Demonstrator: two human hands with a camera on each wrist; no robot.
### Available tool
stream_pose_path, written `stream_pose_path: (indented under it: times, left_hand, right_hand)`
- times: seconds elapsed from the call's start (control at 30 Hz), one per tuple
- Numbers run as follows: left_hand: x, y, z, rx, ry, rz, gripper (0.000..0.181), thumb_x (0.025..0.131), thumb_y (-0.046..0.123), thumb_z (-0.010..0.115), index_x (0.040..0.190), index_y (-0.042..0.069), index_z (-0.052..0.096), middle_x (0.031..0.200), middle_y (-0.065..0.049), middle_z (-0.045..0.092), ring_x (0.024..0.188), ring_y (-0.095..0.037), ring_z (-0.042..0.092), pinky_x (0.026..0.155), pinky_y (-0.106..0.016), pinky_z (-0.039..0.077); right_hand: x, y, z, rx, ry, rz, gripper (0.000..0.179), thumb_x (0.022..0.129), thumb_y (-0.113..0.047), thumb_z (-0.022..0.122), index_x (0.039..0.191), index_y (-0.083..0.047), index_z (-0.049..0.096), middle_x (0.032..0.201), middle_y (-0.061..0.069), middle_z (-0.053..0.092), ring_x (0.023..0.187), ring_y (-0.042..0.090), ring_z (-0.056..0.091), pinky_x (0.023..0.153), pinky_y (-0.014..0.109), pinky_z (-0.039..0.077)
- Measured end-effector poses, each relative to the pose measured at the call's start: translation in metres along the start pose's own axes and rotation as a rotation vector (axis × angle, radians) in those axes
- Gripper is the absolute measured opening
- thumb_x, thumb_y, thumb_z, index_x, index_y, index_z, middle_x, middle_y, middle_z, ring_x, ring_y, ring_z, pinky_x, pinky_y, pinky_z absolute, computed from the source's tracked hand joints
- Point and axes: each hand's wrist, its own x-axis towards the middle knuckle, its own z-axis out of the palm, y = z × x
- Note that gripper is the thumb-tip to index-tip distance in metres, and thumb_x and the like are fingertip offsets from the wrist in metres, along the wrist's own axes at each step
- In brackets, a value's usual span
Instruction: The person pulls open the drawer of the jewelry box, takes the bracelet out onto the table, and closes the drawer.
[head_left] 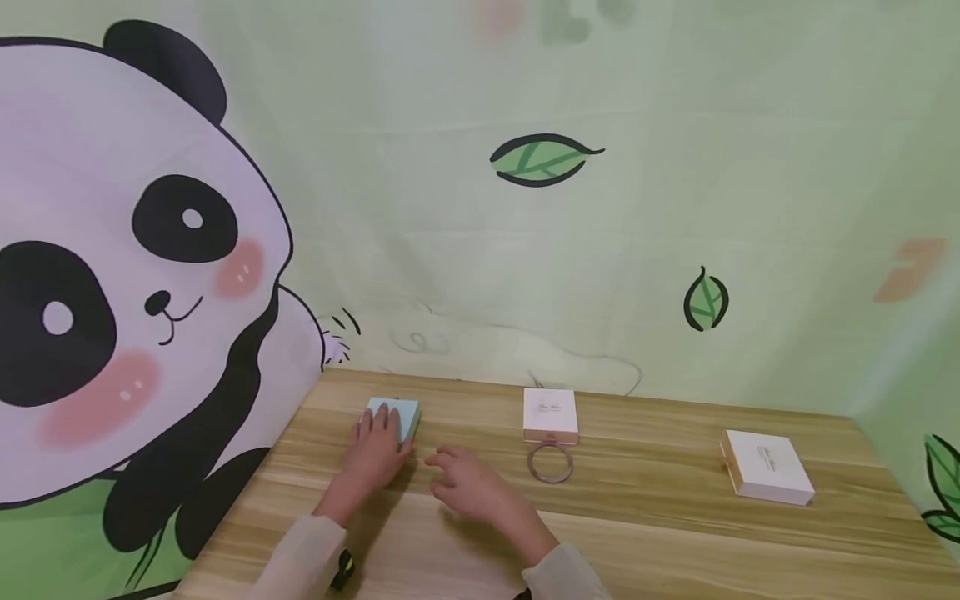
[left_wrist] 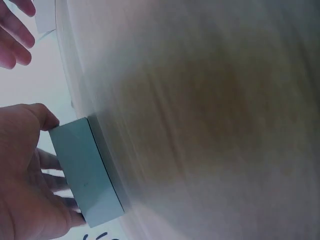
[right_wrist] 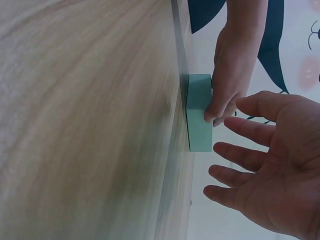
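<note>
My left hand lies over a light blue box at the back left of the wooden table. Its fingers spread across the top, and the thumb bears on the near edge of the box. In the left wrist view the fingers pass behind the box, so their tips are hidden. My right hand holds nothing. It hovers a little to the right of the box, fingers spread and slightly bent, as the right wrist view shows. A pinkish ring-shaped band lies farther right, close in front of a white box.
Another white box with small lettering sits toward the right end of the table. Behind the table hangs a pale green cloth backdrop printed with a panda and leaves.
</note>
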Motion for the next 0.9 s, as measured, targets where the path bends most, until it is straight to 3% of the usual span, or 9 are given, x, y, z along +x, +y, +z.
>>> stream_pose_path:
  times: [0.13,0.3,0.4,0.53,0.73,0.9]
  left_hand:
    - [-0.003,-0.001,-0.001,0.020,0.032,0.060,0.059,0.099,0.019,0.058,0.147,-0.012,0.042,0.154,-0.033,0.037,0.144,-0.054,0.031,0.116,-0.066,0.025]
    - [-0.005,-0.005,-0.001,0.038,0.109,0.188,0.054,0.088,-0.003,0.062,0.139,-0.013,0.051,0.147,-0.031,0.048,0.137,-0.052,0.043,0.111,-0.065,0.035]
    - [-0.007,-0.009,0.000,0.021,0.147,0.260,0.054,0.080,-0.014,0.060,0.134,-0.015,0.054,0.141,-0.031,0.052,0.132,-0.052,0.048,0.108,-0.066,0.039]
    - [-0.006,-0.015,0.000,-0.021,0.151,0.307,0.055,0.077,-0.018,0.062,0.132,-0.014,0.055,0.140,-0.031,0.054,0.132,-0.052,0.048,0.108,-0.066,0.038]
    - [-0.001,-0.019,0.002,-0.041,0.140,0.313,0.052,0.080,-0.006,0.070,0.129,-0.013,0.054,0.141,-0.034,0.051,0.132,-0.055,0.046,0.112,-0.063,0.035]
    - [0.002,-0.021,0.004,-0.032,0.106,0.266,0.051,0.083,0.003,0.070,0.128,-0.011,0.051,0.144,-0.037,0.046,0.135,-0.058,0.041,0.115,-0.063,0.031]
  right_hand:
    - [0.001,-0.001,0.001,0.012,-0.003,-0.001,0.042,0.100,-0.017,0.062,0.139,-0.003,0.059,0.147,0.021,0.052,0.138,0.035,0.049,0.115,0.045,0.039]
    - [0.003,0.000,0.002,0.005,0.005,-0.009,0.041,0.099,-0.017,0.063,0.138,-0.003,0.060,0.146,0.020,0.053,0.137,0.035,0.049,0.115,0.045,0.040]
    - [0.004,0.001,0.004,-0.004,0.008,-0.020,0.041,0.099,-0.017,0.063,0.137,-0.003,0.061,0.144,0.020,0.055,0.135,0.034,0.051,0.113,0.044,0.041]
    - [0.006,0.002,0.007,0.002,0.008,-0.026,0.041,0.099,-0.017,0.062,0.137,-0.002,0.061,0.143,0.020,0.056,0.133,0.034,0.052,0.112,0.045,0.042]
    - [0.008,0.004,0.011,-0.003,0.024,-0.036,0.038,0.097,-0.014,0.063,0.133,-0.001,0.063,0.135,0.016,0.060,0.126,0.032,0.057,0.109,0.042,0.046]
    - [0.010,0.005,0.015,0.007,0.018,-0.018,0.037,0.096,-0.014,0.065,0.131,-0.003,0.064,0.133,0.013,0.062,0.125,0.031,0.058,0.108,0.041,0.047]
